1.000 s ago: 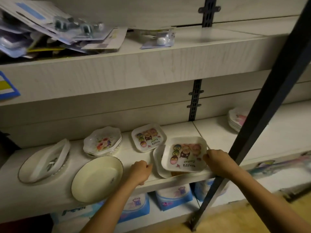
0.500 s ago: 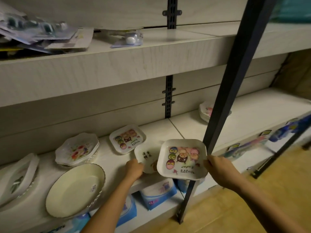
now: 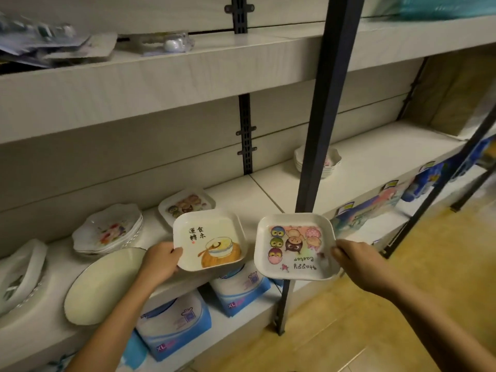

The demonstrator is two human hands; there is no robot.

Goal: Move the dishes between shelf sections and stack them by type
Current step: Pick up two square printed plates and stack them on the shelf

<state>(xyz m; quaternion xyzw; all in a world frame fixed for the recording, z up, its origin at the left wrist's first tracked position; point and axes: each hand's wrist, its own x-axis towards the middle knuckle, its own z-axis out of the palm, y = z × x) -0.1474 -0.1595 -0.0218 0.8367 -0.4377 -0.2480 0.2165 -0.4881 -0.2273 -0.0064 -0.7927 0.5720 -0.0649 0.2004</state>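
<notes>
My left hand grips the left edge of a square plate with a bowl drawing and black characters, lifted off the shelf. My right hand grips the right edge of a square owl "Happy Easter" plate, held in front of the shelf edge. Another owl plate lies on the left shelf section behind them. A stack of scalloped flower plates sits further left, with a large cream round plate in front. A stack of scalloped plates stands on the right section, half hidden by the post.
A dark slanted metal post crosses in front of the shelf between the sections. A white dish lies at the far left. Blue-and-white packs fill the shelf below. Packaged goods lie on the upper shelf. Wooden floor is at the right.
My left hand has picked the bowl-drawing plate up off the shelf. My right hand has carried the owl plate to the right and toward me. The view has swung right.
</notes>
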